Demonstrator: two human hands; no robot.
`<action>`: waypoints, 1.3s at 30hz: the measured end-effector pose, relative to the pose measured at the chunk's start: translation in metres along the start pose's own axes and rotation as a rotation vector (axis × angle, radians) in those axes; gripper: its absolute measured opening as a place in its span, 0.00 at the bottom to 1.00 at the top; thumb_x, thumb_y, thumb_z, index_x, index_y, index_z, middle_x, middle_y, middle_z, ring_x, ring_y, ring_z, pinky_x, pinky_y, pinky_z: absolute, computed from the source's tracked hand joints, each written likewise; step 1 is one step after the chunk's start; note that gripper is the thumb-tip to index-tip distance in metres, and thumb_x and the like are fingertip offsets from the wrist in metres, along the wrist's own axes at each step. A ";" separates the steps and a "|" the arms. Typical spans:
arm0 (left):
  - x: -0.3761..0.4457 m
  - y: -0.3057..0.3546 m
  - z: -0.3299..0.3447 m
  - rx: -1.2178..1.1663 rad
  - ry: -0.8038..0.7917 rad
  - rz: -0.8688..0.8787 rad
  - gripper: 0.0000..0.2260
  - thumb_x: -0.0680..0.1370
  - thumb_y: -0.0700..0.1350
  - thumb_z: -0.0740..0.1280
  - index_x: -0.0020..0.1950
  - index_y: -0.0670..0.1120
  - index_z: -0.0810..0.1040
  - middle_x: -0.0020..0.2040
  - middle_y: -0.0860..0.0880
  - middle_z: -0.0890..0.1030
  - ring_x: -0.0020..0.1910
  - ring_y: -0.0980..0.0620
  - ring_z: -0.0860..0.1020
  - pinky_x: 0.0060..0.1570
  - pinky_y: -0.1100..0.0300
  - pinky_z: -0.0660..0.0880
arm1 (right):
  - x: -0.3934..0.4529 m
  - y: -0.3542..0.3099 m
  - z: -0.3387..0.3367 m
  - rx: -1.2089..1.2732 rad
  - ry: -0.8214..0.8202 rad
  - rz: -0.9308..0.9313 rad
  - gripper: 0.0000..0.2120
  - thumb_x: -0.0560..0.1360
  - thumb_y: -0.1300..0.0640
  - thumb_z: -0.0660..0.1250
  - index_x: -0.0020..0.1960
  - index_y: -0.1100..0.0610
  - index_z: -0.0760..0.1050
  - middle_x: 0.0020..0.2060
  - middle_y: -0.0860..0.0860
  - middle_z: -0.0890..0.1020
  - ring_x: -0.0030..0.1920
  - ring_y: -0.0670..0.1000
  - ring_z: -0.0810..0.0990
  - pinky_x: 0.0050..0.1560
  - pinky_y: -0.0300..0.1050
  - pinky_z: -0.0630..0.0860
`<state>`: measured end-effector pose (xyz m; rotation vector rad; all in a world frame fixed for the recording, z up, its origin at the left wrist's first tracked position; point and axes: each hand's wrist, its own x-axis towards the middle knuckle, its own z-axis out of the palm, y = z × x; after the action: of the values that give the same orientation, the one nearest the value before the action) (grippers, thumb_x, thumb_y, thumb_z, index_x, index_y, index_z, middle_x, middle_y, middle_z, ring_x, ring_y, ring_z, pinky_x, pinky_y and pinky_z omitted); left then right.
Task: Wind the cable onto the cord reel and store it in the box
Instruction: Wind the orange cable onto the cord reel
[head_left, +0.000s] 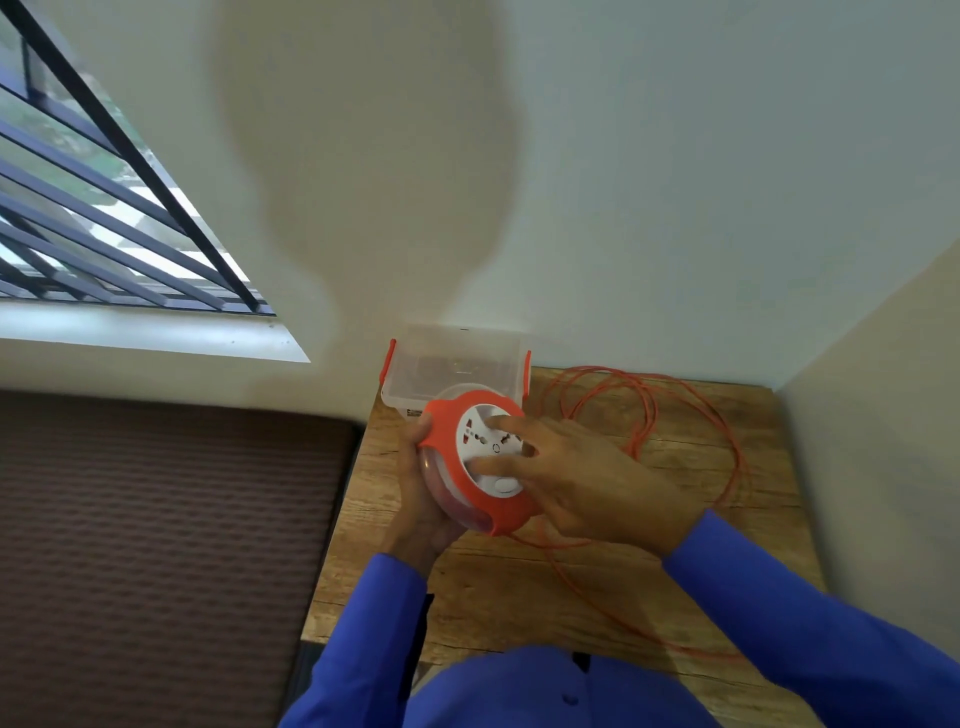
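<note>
Reel (480, 457) face tilted toward camera

Soft daylight enters through the barred window (104, 208) at far left, leaving the pale wall (675, 182) evenly lit and the room moderately bright, with no harsh glare. A large, soft-edged shadow (363, 171) spreads across the wall above the wooden table (675, 571), and the whole picture is slightly soft, with the right hand (587, 478) a little blurred. Wide-angle distortion bends the window bars and tilts the wall corner at right.
</note>
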<state>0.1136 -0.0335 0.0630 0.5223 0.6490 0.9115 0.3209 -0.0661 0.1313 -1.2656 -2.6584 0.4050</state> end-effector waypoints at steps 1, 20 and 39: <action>0.000 0.000 0.001 -0.011 -0.012 -0.016 0.33 0.68 0.71 0.76 0.63 0.49 0.89 0.58 0.41 0.89 0.55 0.41 0.88 0.49 0.43 0.86 | 0.000 0.001 -0.001 -0.063 -0.031 -0.033 0.30 0.82 0.51 0.69 0.80 0.37 0.63 0.85 0.56 0.59 0.76 0.61 0.73 0.69 0.58 0.78; 0.002 -0.005 0.010 -0.006 0.015 0.091 0.33 0.72 0.70 0.72 0.66 0.47 0.88 0.59 0.41 0.89 0.57 0.42 0.87 0.54 0.47 0.85 | 0.018 -0.007 0.007 0.167 0.320 0.328 0.15 0.85 0.46 0.62 0.70 0.49 0.73 0.59 0.48 0.83 0.45 0.46 0.82 0.37 0.42 0.81; 0.010 -0.006 0.000 -0.170 -0.085 -0.129 0.39 0.77 0.73 0.63 0.73 0.44 0.82 0.66 0.35 0.84 0.62 0.34 0.84 0.56 0.31 0.80 | -0.002 0.011 -0.011 -0.351 -0.029 -0.079 0.37 0.73 0.51 0.80 0.76 0.38 0.67 0.76 0.58 0.73 0.64 0.58 0.80 0.54 0.52 0.81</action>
<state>0.1215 -0.0276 0.0565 0.3606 0.5166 0.8104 0.3329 -0.0590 0.1383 -1.2408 -2.8819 -0.0609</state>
